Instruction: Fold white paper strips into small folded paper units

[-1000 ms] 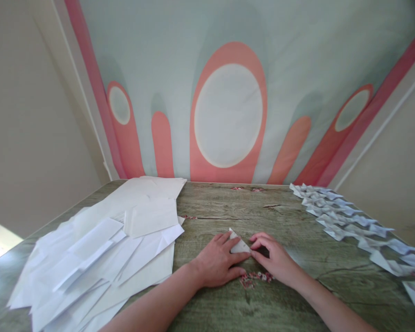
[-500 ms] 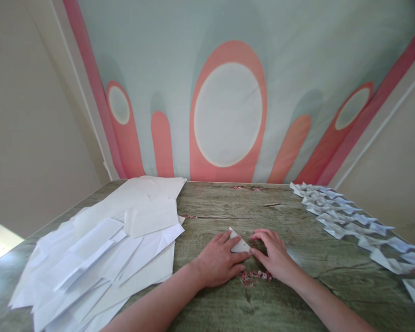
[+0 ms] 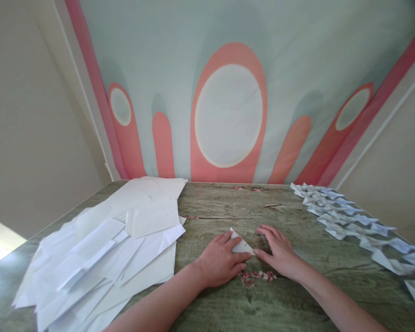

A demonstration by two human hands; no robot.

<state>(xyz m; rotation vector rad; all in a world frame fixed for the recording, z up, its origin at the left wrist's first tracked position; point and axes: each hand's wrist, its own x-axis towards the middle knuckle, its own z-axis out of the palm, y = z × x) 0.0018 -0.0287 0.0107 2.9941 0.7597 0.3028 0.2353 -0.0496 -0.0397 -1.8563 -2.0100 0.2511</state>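
Folded paper (image 3: 241, 246) lies under the flat, open left hand (image 3: 220, 261), presumably against slipping, with the right hand (image 3: 279, 254) open, thumb at the paper's right corner.

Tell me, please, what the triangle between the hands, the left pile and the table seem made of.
Triangle: probably matte paper; its edges are thin and straight.
Pile: probably matte paper too, with thin, overlapping, creased sheets.
Table: slightly shiny, wood-look surface; grain and flowers look printed, so perhaps laminate.
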